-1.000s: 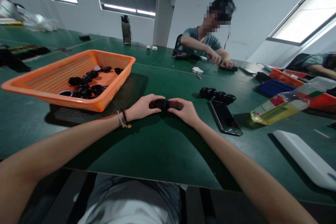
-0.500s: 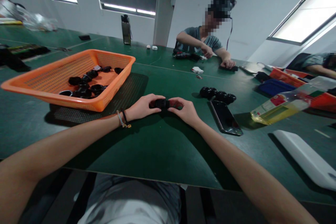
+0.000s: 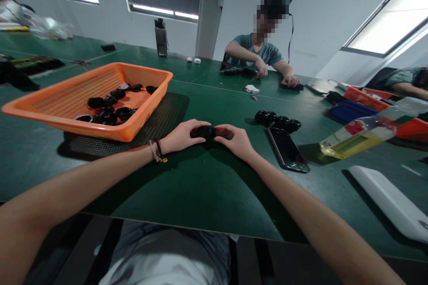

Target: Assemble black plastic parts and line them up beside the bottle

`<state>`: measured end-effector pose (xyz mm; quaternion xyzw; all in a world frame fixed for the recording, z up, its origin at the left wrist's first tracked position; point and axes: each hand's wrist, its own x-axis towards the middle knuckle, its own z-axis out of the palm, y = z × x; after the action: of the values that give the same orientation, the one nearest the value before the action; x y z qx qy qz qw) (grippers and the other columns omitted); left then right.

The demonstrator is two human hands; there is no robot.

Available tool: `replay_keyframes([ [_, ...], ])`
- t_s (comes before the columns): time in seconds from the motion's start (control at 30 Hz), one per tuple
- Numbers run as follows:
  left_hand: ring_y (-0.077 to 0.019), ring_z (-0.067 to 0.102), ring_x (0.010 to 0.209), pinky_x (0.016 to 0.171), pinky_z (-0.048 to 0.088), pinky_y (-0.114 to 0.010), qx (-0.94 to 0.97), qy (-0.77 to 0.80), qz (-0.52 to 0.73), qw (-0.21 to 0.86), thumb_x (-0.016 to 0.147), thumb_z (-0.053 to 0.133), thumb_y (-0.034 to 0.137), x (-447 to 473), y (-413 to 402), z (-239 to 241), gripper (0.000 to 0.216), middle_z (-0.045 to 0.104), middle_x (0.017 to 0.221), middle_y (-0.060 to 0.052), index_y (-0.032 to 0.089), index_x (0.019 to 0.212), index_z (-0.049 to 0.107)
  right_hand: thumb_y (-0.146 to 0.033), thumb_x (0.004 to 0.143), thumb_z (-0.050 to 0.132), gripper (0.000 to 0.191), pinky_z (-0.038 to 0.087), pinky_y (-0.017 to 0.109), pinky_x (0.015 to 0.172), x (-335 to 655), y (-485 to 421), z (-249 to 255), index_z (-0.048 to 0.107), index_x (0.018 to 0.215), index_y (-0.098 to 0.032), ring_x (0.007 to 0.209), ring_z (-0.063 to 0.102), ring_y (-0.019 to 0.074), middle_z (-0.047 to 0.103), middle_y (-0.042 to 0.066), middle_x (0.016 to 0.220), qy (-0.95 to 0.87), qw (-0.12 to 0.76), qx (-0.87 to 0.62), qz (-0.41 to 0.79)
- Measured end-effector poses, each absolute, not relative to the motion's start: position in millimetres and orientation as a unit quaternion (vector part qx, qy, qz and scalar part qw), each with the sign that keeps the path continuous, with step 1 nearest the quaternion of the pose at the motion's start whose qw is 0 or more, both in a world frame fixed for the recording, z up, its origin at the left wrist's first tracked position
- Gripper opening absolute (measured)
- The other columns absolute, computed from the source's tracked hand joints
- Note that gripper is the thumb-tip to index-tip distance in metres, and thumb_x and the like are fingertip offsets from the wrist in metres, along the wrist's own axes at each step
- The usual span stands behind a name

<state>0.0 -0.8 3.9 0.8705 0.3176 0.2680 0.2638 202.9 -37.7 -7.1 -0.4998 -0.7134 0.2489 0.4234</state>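
My left hand (image 3: 182,136) and my right hand (image 3: 234,140) meet over the green table (image 3: 200,187), both closed on a small black part (image 3: 206,132) held between their fingertips. Something reddish shows under the fingers of my right hand. An orange basket (image 3: 56,113) with several black parts (image 3: 109,111) in it stands to the left of my hands. A row of black parts (image 3: 277,121) lies on the table to the right, just beyond a black phone (image 3: 287,149).
A bottle of yellow liquid (image 3: 364,133) lies at the right, with a white flat object (image 3: 388,200) nearer me. A blue box (image 3: 349,110) and orange trays (image 3: 368,97) stand far right. A person (image 3: 259,53) works across the table. A dark flask (image 3: 161,38) stands at the back.
My hands have stayed in place on the black part. The person across the table has moved their hands and head slightly.
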Motion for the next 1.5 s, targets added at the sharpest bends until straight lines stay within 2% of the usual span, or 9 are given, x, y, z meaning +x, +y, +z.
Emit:
replay_keyframes([
  [1.2, -0.0168, 0.057, 0.088, 0.076, 0.047, -0.028, 0.874, 0.314, 0.272, 0.251, 0.074, 0.062, 0.024, -0.2, 0.2, 2.1, 0.044, 0.060, 0.102, -0.006, 0.018, 0.117, 0.053, -0.021, 0.068, 0.066, 0.026, 0.052, 0.031, 0.069, 201.3, -35.7, -9.4, 0.067, 0.093, -0.016, 0.070, 0.066, 0.0160, 0.071, 0.004, 0.079, -0.712, 0.414, -0.513, 0.240],
  [1.5, -0.0169, 0.057, 0.087, 0.076, 0.047, -0.028, 0.876, 0.315, 0.269, 0.248, 0.074, 0.062, 0.024, -1.0, -0.1, 3.1, 0.044, 0.060, 0.102, -0.006, 0.018, 0.117, 0.053, -0.023, 0.067, 0.067, 0.027, 0.052, 0.031, 0.068, 203.5, -36.4, -9.6, 0.067, 0.093, -0.019, 0.070, 0.065, 0.0156, 0.071, 0.003, 0.078, -0.729, 0.418, -0.494, 0.224],
])
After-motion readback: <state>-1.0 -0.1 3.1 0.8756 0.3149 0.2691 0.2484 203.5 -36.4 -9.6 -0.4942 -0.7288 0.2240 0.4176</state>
